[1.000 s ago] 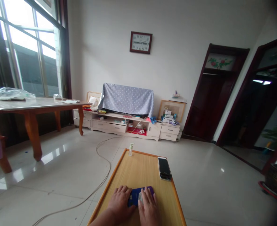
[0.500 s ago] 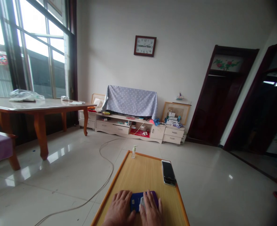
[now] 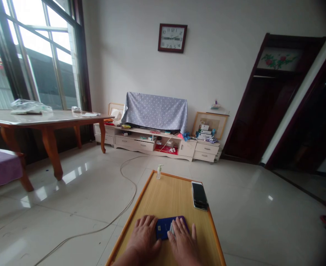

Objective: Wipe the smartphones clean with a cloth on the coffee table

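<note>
Both my hands rest on a small blue and purple flat thing point(image 3: 165, 227) lying on the near part of a low wooden table point(image 3: 163, 195). My left hand point(image 3: 143, 238) covers its left edge, fingers stretched flat and slightly spread. My right hand point(image 3: 182, 242) lies over its right part, fingers also flat, with a small pale piece showing under the fingertips. What the blue thing is I cannot make out.
A black phone point(image 3: 199, 195) lies at the table's right edge and a small pump bottle point(image 3: 159, 171) stands at its far end. A white cable point(image 3: 124, 207) runs over the tiled floor. A wooden dining table point(image 3: 41, 122) and purple stool point(image 3: 2, 166) stand left; a TV cabinet point(image 3: 157, 142) lines the far wall.
The view has swung slightly to the left and tilted. Both hands stay flat on the blue thing with almost no movement.
</note>
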The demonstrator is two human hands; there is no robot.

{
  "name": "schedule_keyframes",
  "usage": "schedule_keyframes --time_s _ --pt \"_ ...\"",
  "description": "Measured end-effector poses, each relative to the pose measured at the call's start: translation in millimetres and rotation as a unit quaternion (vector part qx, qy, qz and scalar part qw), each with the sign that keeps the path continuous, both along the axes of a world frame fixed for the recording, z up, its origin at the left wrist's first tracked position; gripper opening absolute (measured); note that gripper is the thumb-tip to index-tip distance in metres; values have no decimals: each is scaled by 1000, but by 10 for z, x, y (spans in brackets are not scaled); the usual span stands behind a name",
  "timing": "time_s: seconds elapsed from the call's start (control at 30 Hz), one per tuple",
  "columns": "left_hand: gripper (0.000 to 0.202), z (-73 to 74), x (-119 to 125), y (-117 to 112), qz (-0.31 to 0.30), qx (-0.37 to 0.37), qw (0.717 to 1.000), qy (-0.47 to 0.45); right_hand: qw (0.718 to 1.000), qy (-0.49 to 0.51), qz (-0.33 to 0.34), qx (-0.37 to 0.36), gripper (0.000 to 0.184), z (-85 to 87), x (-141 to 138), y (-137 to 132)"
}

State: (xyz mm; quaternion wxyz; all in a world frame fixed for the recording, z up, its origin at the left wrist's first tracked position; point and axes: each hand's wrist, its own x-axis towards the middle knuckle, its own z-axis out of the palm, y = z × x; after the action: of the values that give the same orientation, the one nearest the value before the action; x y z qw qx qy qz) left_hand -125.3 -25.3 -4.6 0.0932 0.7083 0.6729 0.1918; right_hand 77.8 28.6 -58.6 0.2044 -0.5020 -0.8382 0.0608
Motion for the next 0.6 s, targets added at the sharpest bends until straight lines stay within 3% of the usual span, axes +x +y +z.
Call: schedule_keyframes --time_s 0.13,0.37,0.47,0.6 --pt "67 15 -4 9 -1 -5 1000 11 1000 1 -3 -11 56 168 -63 8" --pt "68 27 -1 70 5 -48 999 26 995 27 80 -50 53 277 -338 -300" --pt "67 43 14 86 6 -50 998 26 993 30 99 -49 51 264 -278 -287" --pt "64 72 21 79 6 -30 999 24 997 0 49 -56 59 236 -78 -69"
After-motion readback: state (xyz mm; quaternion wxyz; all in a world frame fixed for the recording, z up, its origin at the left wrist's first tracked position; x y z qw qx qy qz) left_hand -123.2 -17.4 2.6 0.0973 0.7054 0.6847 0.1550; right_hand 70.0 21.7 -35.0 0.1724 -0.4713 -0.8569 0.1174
